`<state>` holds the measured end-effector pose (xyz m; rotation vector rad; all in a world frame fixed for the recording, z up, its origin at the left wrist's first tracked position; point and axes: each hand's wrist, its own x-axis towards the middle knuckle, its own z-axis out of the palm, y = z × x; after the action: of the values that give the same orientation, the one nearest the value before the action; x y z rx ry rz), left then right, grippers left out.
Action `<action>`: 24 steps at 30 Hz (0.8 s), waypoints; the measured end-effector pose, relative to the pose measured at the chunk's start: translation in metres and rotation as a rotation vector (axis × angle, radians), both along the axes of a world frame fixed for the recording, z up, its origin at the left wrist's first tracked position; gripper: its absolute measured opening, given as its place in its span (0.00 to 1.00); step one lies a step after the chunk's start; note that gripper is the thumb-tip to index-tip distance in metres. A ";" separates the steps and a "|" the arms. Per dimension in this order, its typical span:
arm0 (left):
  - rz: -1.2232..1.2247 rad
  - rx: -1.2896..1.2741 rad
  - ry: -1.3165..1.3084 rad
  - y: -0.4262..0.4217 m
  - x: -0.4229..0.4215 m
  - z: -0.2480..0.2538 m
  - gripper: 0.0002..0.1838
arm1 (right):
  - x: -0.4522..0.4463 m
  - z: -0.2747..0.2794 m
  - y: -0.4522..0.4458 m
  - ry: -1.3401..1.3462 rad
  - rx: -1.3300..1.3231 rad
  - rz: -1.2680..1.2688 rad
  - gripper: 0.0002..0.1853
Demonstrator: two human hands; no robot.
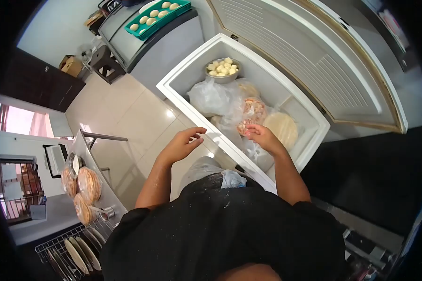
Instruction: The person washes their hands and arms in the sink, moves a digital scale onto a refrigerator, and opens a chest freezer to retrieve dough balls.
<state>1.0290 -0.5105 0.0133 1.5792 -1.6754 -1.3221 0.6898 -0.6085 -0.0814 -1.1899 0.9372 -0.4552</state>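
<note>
My left hand (185, 142) hovers just outside the near wall of an open chest freezer (186, 102), fingers apart and nothing in them. Over the freezer's inside is my right hand (263, 136), its fingers loosely bent and apart, with no object seen in it. Below and beyond that hand lie a clear bag of pinkish-orange pieces (253, 110) and a pale round flat stack in plastic (281, 129). Further back are a white plastic bag (208, 97) and a metal bowl (222, 78) of pale round balls.
The freezer lid (309, 56) stands raised behind. A green tray (145, 33) of dough balls sits on another freezer at upper left. Bagged flat rounds (89, 185) lie on a side table, with a wire rack (56, 243) of discs nearby. Tiled floor (131, 107) lies left.
</note>
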 end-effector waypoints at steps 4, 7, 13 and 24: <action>0.075 0.005 0.073 -0.039 0.021 -0.018 0.19 | 0.043 0.013 -0.051 0.042 0.002 0.027 0.32; 0.067 0.032 0.087 -0.084 0.048 -0.049 0.19 | 0.079 0.017 -0.077 0.064 0.089 -0.033 0.36; 0.006 -0.241 -0.137 -0.198 0.110 -0.188 0.16 | 0.165 -0.052 -0.194 0.045 0.357 -0.477 0.43; 0.028 -0.357 -0.472 -0.239 0.132 -0.232 0.12 | 0.230 -0.222 -0.331 -0.014 0.680 -1.220 0.26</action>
<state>1.1607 -0.7491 -0.2187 1.7662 -2.0134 -0.6079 0.9194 -0.9394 -0.3037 0.1123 1.5865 -0.9836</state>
